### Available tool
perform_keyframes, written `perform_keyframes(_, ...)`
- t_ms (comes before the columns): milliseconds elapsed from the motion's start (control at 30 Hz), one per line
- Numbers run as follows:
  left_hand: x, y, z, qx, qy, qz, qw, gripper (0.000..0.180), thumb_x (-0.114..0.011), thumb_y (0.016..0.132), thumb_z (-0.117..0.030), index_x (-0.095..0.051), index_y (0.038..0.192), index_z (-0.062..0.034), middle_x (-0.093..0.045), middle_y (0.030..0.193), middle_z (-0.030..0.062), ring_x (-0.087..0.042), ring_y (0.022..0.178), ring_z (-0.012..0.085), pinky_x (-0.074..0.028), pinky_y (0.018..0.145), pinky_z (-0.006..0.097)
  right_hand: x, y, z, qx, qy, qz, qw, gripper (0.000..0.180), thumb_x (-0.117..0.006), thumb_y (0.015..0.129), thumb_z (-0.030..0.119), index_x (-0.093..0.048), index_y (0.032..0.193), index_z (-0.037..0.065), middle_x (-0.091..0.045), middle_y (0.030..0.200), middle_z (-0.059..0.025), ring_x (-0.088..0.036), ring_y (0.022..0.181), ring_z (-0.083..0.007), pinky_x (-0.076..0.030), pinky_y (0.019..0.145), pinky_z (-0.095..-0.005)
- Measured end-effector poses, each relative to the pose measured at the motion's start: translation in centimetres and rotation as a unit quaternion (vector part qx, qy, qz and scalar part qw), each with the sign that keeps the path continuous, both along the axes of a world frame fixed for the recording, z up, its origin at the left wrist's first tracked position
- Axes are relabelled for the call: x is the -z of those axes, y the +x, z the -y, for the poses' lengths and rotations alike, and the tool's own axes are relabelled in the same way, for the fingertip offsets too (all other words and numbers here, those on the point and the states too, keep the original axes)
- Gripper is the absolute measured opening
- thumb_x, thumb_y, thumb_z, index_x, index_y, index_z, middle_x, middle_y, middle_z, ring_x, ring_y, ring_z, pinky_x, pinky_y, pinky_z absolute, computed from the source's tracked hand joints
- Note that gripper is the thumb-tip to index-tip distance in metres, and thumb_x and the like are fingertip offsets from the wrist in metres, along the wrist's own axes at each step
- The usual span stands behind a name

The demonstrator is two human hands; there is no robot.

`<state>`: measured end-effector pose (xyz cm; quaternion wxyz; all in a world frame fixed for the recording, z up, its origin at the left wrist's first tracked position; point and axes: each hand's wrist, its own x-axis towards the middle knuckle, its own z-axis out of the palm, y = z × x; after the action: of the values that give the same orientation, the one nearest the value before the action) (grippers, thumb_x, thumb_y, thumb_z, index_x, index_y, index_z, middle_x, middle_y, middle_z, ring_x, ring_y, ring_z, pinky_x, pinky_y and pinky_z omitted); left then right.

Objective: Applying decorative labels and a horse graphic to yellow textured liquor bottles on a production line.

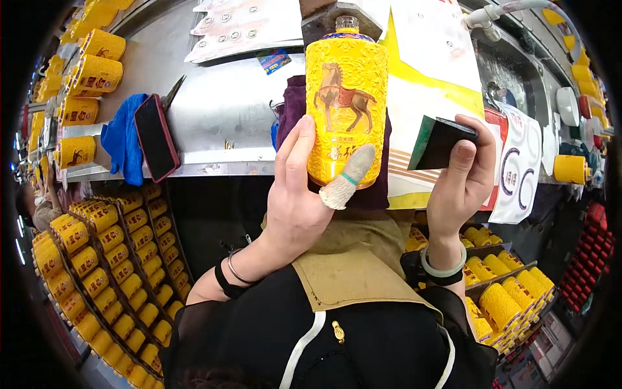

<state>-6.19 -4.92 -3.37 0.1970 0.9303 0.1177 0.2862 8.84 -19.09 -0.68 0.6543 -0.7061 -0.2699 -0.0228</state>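
Note:
A yellow embossed bottle (346, 123) with a horse picture stands out in front of me, its clear glass neck pointing away. My left hand (291, 201) grips its lower end, fingers along the left side and the thumb across the front. That thumb wears a whitish cloth finger cover (346, 181) with a green band. To the right, my right hand (460, 175) pinches a flat dark block with a green side (444, 142), apart from the bottle. Under the bottle lies a dark purple cloth (291, 107).
A metal worktop (220, 123) carries a phone (157, 137), a blue cloth (123, 136) and printed sheets (236, 26). Yellow bottles (97, 74) line the left edge. Racks of yellow bottles (110, 259) stand below left, with more yellow bottles (508, 301) below right. A hose (538, 5) runs upper right.

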Motion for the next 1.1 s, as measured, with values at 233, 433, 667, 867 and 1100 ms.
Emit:
perform_keyframes(233,2.0,-0.6,-1.1,0.033,-0.182,0.097,0.978,0.064,-0.08,0.076,0.012,-0.062,0.137,0.0022,-0.049,0.148,0.0236,-0.06,0.129,0.0367,-0.049,0.11,0.04,-0.7,0.2,-0.4,-0.066,-0.016,-0.103,0.992,0.029,-0.067,0.102,0.011,-0.062,0.126,-0.004,-0.065,0.113,-0.0028,-0.059,0.103,-0.0098,-0.048,0.092,-0.0255)
perform_keyframes(433,2.2,0.2,-1.4,-0.017,-0.256,0.129,0.958,0.066,-0.088,0.07,0.004,-0.064,0.132,0.0056,-0.063,0.135,0.0219,-0.065,0.119,0.0323,-0.054,0.101,0.038,-2.5,2.5,-2.4,-0.135,-0.14,0.337,0.921,0.037,-0.075,0.074,0.006,-0.074,0.111,0.007,-0.068,0.104,-0.0034,-0.062,0.091,-0.0188,-0.051,0.078,-0.0298)
perform_keyframes(667,1.8,-0.3,-0.6,-0.022,-0.385,0.132,0.913,0.084,-0.091,0.071,-0.001,-0.051,0.144,0.007,-0.063,0.135,0.0167,-0.067,0.113,0.0245,-0.055,0.1,0.036,-4.3,-0.2,-3.3,-0.319,-0.179,0.43,0.825,0.033,-0.07,0.073,0.023,-0.069,0.103,0.009,-0.057,0.086,0.0007,-0.057,0.082,-0.0174,-0.047,0.071,-0.0327)
perform_keyframes(867,1.4,-0.5,-1.1,-0.007,-0.304,0.119,0.945,0.091,-0.092,0.069,-0.002,-0.043,0.146,0.0042,-0.051,0.145,0.016,-0.057,0.122,0.0232,-0.046,0.106,0.037,-5.0,7.6,-7.8,-0.071,-0.175,0.601,0.777,0.028,-0.071,0.075,0.021,-0.07,0.102,0.014,-0.062,0.092,0.0039,-0.057,0.083,-0.0171,-0.042,0.075,-0.0344)
perform_keyframes(1100,2.2,-0.1,-1.2,-0.008,-0.321,0.143,0.936,0.082,-0.092,0.069,-0.006,-0.049,0.138,0.003,-0.061,0.129,0.0152,-0.063,0.115,0.0253,-0.05,0.1,0.037,-5.4,0.5,-5.0,-0.371,-0.192,0.429,0.801,0.029,-0.069,0.077,0.025,-0.068,0.103,0.012,-0.058,0.086,-0.0003,-0.059,0.079,-0.0176,-0.047,0.073,-0.0341)
